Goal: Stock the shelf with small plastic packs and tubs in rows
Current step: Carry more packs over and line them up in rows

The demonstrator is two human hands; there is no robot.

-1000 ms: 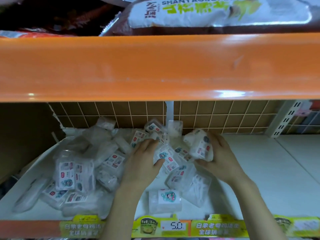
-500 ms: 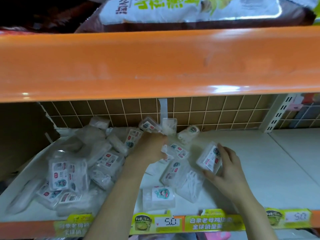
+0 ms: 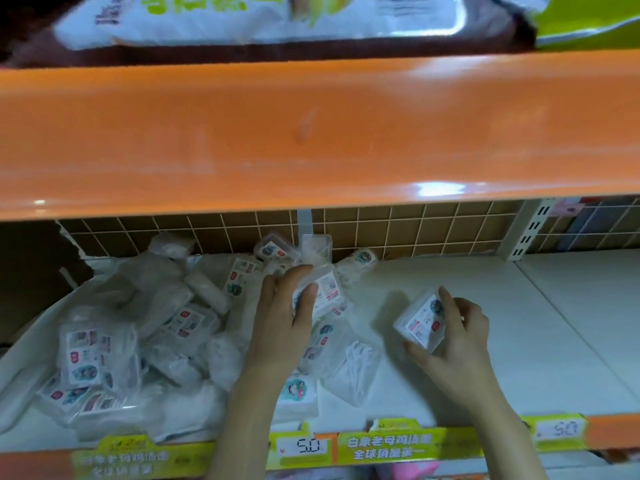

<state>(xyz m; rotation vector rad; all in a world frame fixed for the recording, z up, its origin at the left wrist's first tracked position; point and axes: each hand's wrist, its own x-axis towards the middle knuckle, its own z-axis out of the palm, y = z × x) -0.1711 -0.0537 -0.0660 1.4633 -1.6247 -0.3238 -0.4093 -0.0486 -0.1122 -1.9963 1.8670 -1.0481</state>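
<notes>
Both hands are in on the white shelf [image 3: 450, 341]! The left hand [image 3: 284, 323] curls its fingers [image 3: 304, 299] round a clear tub [image 3: 325, 289] atop the jumbled pile of packs [image 3: 138, 327]. The right hand [image 3: 457, 337] pinches another tub [image 3: 420, 322], tilted, just right of the heap, above the 5.0 price tag [image 3: 306, 446].

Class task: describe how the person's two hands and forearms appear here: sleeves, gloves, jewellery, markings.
Both the left hand and the right hand are bare, without gloves. No rings, watch or bracelet show. The forearms are uncovered right down to the frame's bottom edge, so no sleeves are visible.
</notes>
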